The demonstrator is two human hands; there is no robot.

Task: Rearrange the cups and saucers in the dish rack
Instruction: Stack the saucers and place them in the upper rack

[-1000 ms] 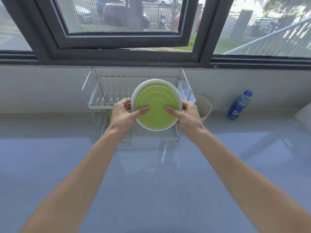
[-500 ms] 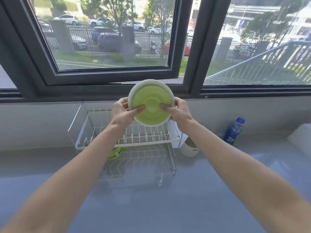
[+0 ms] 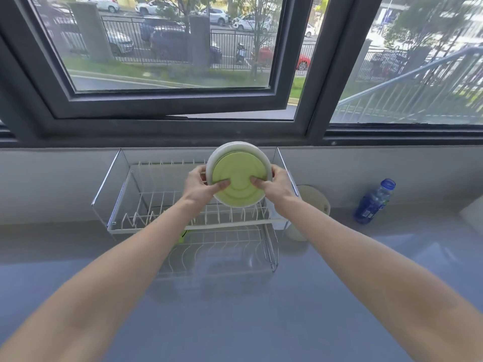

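Note:
A stack of saucers [image 3: 239,176], green one facing me with white ones behind it, is held on edge over the right half of the upper tier of a white wire dish rack [image 3: 146,205]. My left hand [image 3: 200,186] grips its left rim and my right hand [image 3: 277,185] grips its right rim, thumbs pressed on the green face. A green cup [image 3: 183,235] peeks out on the lower tier, mostly hidden behind my left forearm.
A beige cup [image 3: 313,202] stands just right of the rack. A blue water bottle [image 3: 373,202] stands farther right by the wall. A white object [image 3: 473,215] sits at the right edge. The grey counter [image 3: 235,309] stretches in front; the window frame is behind.
Both hands lifted the saucer stack from in front of the lower tier to above the rack, then lowered it toward the upper tier's right side. The view tilted up and down.

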